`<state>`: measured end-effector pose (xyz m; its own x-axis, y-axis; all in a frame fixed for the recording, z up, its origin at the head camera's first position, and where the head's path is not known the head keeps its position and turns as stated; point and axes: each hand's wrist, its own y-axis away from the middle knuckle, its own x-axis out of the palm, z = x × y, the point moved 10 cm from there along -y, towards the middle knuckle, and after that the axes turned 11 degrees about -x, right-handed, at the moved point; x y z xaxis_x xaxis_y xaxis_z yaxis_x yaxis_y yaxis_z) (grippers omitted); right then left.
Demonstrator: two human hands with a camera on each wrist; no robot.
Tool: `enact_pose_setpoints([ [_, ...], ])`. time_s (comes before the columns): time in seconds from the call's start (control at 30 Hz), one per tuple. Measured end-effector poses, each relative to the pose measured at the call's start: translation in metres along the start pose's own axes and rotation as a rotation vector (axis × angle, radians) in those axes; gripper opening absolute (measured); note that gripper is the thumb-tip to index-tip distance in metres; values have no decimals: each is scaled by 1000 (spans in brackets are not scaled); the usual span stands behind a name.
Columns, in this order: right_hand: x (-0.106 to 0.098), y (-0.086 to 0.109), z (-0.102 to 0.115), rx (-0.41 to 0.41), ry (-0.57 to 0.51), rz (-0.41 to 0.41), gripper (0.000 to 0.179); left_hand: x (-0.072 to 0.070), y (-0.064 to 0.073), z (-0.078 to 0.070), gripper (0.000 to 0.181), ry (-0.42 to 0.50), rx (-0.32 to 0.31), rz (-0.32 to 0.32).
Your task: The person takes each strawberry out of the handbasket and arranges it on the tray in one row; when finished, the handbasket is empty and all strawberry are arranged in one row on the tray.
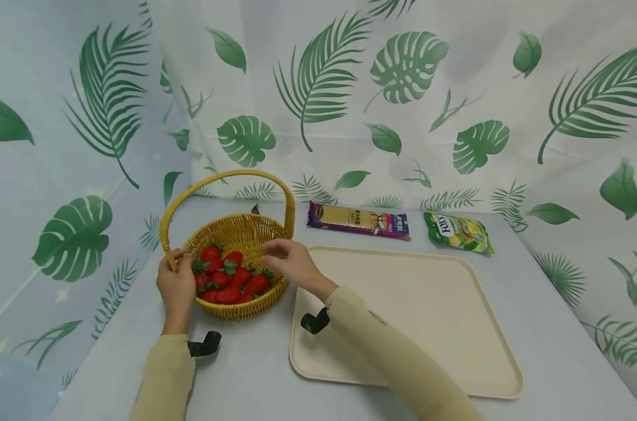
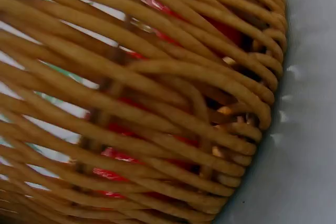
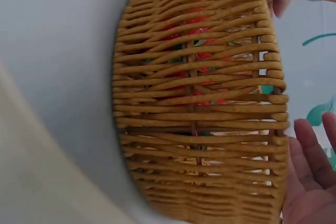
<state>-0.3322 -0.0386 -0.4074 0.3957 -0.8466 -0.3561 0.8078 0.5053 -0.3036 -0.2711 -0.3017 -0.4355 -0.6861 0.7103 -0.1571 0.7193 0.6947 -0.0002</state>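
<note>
Grip wicker basket (image 1: 234, 312) by handle base (image 1: 165, 240) with curled left hand (image 1: 177, 289); hold right hand (image 1: 295, 264), relaxed and empty, at basket's right side. Apparently at picking stage: next, presumably, reach down to strawberries (image 1: 241, 277) inside and pinch one.

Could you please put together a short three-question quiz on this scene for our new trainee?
1. Which hand holds the basket of strawberries at its side?
2. True or false: the right hand holds nothing.
3. Multiple choice: in the head view, which of these lies farthest to the right?
A) the purple packet
B) the green packet
C) the basket

Key:
1. The left hand.
2. True.
3. B.
</note>
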Motion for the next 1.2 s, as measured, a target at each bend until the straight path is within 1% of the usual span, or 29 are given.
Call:
enact_pose_setpoints([
  [0.1, 11, -10, 0, 19, 28, 54, 25, -2, -4, 5, 42, -41, -6, -40],
  [0.13, 16, -14, -1, 28, 19, 73, 25, -5, -5, 6, 44, -50, 3, -57],
  [0.2, 26, -21, -4, 49, -13, 113, 27, -8, -5, 6, 49, -67, 23, -71],
  [0.27, 35, -28, -8, 76, -51, 146, 31, -10, -4, 6, 52, -81, 42, -66],
  [0.33, 42, -33, -13, 95, -64, 175, 35, -10, -3, 4, 53, -88, 61, -56],
  [0.4, 46, -36, -17, 111, -45, 190, 36, -9, -3, 3, 53, -91, 71, -42],
  [0.5, 49, -39, -24, 138, 17, 209, 32, -8, -2, 2, 52, -98, 81, -40],
  [0.63, 51, -38, -32, 201, 67, 254, 22, -6, -2, 1, 50, -118, 95, -45],
  [0.77, 56, -35, -32, 240, 46, 326, 17, -4, -4, 1, 48, -149, 109, -49],
  [0.97, 69, -30, -27, 224, -4, 484, 20, -5, -5, 1, 45, -175, 125, -60],
  [1.2, 78, -22, -27, 191, 57, 663, 19, -4, -3, 0, 46, -188, 130, -38],
])
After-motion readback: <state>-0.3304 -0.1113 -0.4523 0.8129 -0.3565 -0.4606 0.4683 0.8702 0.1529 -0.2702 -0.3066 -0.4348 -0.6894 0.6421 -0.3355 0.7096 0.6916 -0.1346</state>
